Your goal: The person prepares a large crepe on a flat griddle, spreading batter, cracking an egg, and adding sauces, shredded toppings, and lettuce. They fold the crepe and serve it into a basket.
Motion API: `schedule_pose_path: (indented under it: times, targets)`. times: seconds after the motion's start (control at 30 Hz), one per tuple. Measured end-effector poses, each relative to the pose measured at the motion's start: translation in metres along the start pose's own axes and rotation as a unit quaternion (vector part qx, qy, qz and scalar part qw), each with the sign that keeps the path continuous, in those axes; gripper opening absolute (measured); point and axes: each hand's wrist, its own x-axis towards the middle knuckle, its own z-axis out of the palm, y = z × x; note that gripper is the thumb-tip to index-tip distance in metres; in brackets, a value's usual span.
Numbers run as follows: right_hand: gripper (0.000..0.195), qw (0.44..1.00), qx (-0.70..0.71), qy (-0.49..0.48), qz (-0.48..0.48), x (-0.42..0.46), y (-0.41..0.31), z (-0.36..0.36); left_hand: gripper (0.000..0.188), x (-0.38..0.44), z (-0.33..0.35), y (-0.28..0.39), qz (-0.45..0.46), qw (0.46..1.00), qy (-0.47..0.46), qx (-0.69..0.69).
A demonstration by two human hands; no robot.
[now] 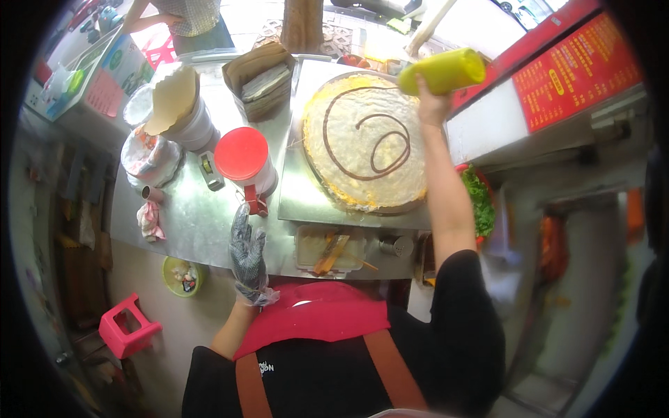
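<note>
My right hand (434,102) grips a yellow squeeze bottle (444,70), tilted over the upper right edge of a large round crepe (387,146) on a griddle. A looping line of brown sauce lies on the crepe's pale, egg-yellow surface. My left hand (248,256), in a dark glove under a clear plastic one, hovers at the steel counter's front edge with its fingers apart and nothing in it. Just beyond its fingertips stands a white container with a red lid (241,153) and a red handle (256,201).
Paper bags (261,83), a tape dispenser (210,171) and a pink-white cloth (150,221) sit on the counter (198,224). Near me are a plastic tray (303,251) and a metal shaker (397,245). Lettuce (478,201) lies right of the griddle. A person (196,26) stands beyond the counter.
</note>
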Motion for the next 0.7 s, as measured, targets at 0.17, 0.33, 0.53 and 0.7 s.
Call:
schedule_pose_path:
  times: [0.17, 0.33, 0.53, 0.7]
  targets:
    - [0.042, 0.995, -0.087, -0.045, 0.026, -0.016, -0.002, -0.098, 0.05, -0.008, -0.016, -0.015, -0.013, 1.0, 0.021, 0.0]
    - [0.029, 0.969, 0.141, -0.17, 0.107, -0.089, -0.042, -0.144, 0.05, 0.004, -0.01, -0.018, -0.013, 1.0, -0.012, 0.014]
    - [0.034, 0.971, 0.198, -0.018, 0.131, -0.103, -0.055, -0.084, 0.048, 0.018, 0.041, 0.014, 0.004, 0.997, -0.073, -0.013]
    - [0.05, 0.701, 0.482, 0.086, 0.518, -0.074, 0.0, -0.106, 0.053, 0.015, 0.062, 0.022, 0.003, 0.991, -0.133, -0.004]
